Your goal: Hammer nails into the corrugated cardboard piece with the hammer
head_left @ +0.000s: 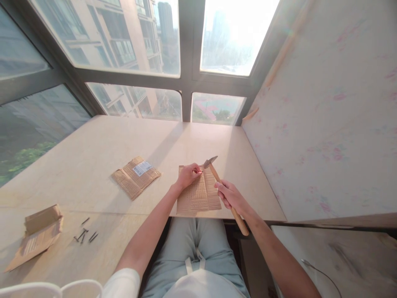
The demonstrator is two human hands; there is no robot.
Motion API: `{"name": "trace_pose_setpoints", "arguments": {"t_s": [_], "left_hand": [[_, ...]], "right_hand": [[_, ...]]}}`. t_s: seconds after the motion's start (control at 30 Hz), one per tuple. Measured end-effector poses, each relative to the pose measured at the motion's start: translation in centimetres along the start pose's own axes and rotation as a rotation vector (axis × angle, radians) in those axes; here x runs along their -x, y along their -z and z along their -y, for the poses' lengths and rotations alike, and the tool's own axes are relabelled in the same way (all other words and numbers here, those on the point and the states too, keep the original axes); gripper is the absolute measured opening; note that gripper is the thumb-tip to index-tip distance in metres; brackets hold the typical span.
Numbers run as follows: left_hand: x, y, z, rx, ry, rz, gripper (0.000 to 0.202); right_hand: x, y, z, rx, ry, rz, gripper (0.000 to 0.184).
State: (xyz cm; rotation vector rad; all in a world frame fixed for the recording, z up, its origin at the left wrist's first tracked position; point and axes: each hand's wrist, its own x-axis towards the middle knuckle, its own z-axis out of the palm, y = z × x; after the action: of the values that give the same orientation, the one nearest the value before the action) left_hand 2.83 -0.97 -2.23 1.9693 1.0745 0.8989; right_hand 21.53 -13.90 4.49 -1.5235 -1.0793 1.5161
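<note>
A piece of corrugated cardboard (pixel 200 194) lies at the near edge of the pale wooden table (pixel 102 149), right in front of me. My left hand (pixel 187 176) rests on its upper left part, fingers pinched on a small thin thing near the top edge that I cannot name. My right hand (pixel 231 196) grips the wooden handle of a hammer (pixel 217 176). The hammer's metal head (pixel 210 161) hangs just above the cardboard's top edge, close to my left fingertips.
A second cardboard piece with a white label (pixel 136 176) lies to the left. Several dark nails (pixel 85 235) lie loose near a torn cardboard box (pixel 37 234) at the far left. A wall panel (pixel 325 116) bounds the right side, and windows stand behind the table.
</note>
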Motion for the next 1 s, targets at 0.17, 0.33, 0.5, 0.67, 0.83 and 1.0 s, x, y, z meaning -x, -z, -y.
{"name": "trace_pose_setpoints", "arguments": {"t_s": [0.17, 0.33, 0.5, 0.67, 0.83, 1.0], "left_hand": [[-0.06, -0.04, 0.35, -0.070, -0.040, -0.004, 0.013], [0.08, 0.03, 0.25, -0.066, -0.030, -0.008, 0.010], [0.08, 0.11, 0.04, -0.110, -0.037, -0.011, 0.010], [0.08, 0.14, -0.05, -0.146, -0.027, -0.019, 0.010], [0.16, 0.15, -0.10, -0.131, -0.033, -0.024, 0.011], [0.17, 0.27, -0.05, -0.115, -0.015, -0.012, 0.010]], "right_hand": [[0.29, 0.11, 0.06, 0.017, -0.002, 0.023, 0.031], [0.65, -0.04, 0.07, 0.047, 0.010, 0.041, 0.032], [0.32, -0.23, -0.41, 0.062, -0.003, 0.046, 0.031], [0.12, -0.20, -0.38, 0.061, -0.049, 0.048, 0.028], [0.17, -0.20, 0.02, 0.051, -0.079, 0.036, 0.025], [-0.03, -0.16, 0.00, 0.043, -0.075, 0.051, 0.024]]}}
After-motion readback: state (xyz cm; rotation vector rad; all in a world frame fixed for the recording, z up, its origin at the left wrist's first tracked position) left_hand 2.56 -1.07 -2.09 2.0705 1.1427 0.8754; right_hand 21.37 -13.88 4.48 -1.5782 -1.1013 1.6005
